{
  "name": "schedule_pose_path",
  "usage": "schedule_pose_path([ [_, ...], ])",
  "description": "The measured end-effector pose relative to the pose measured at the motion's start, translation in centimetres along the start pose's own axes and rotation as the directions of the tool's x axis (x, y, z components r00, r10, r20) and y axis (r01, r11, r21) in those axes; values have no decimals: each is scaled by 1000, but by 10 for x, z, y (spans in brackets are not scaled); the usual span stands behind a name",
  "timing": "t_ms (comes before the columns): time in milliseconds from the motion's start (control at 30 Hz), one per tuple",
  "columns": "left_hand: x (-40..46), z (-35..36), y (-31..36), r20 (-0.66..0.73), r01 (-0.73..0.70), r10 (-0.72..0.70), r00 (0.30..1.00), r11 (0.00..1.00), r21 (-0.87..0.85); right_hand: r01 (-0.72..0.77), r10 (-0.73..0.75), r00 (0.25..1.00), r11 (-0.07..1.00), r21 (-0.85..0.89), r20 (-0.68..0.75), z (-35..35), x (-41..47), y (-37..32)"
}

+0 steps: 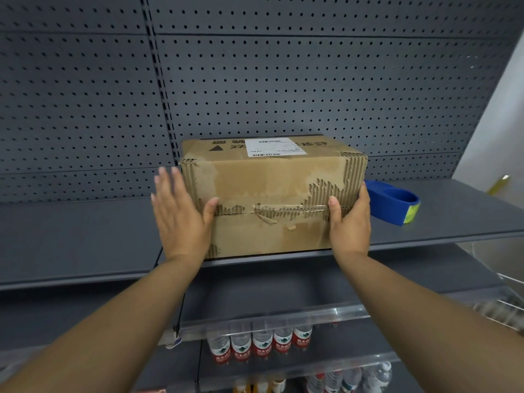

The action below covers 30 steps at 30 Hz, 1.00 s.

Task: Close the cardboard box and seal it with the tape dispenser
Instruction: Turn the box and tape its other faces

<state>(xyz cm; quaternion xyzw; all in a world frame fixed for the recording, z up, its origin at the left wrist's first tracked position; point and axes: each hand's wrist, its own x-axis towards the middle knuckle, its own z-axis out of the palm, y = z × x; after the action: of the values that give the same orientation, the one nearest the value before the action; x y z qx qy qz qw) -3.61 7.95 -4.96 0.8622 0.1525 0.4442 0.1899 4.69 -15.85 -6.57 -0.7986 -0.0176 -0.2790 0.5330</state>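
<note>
A worn brown cardboard box (pixel 266 182) rests on a grey metal shelf (pixel 85 236), its flaps folded shut along a torn seam facing me and a white shipping label on its upper face. My left hand (pixel 181 217) presses flat against the box's left end, thumb on the seam, fingers spread. My right hand (pixel 351 222) clasps the box's right end, thumb on the seam. A blue tape dispenser (pixel 394 202) lies on the shelf just right of the box, behind my right hand.
A grey pegboard wall (pixel 255 80) rises behind the shelf. Lower shelves hold several water bottles with red labels (pixel 261 347). A white wire basket (pixel 507 304) sits at the lower right.
</note>
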Motion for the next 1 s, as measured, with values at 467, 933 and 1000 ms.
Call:
schedule_pose_path([
  [467,24,55,23,-21,-666,798,602,516,539,707,-687,670,473,-526,282,30,-11,-18],
  [933,36,61,22,-65,-658,788,613,554,511,755,-799,565,399,-520,206,58,10,5],
  [1000,38,60,23,-66,-661,791,609,551,510,751,-807,574,451,-482,139,54,16,-8],
])
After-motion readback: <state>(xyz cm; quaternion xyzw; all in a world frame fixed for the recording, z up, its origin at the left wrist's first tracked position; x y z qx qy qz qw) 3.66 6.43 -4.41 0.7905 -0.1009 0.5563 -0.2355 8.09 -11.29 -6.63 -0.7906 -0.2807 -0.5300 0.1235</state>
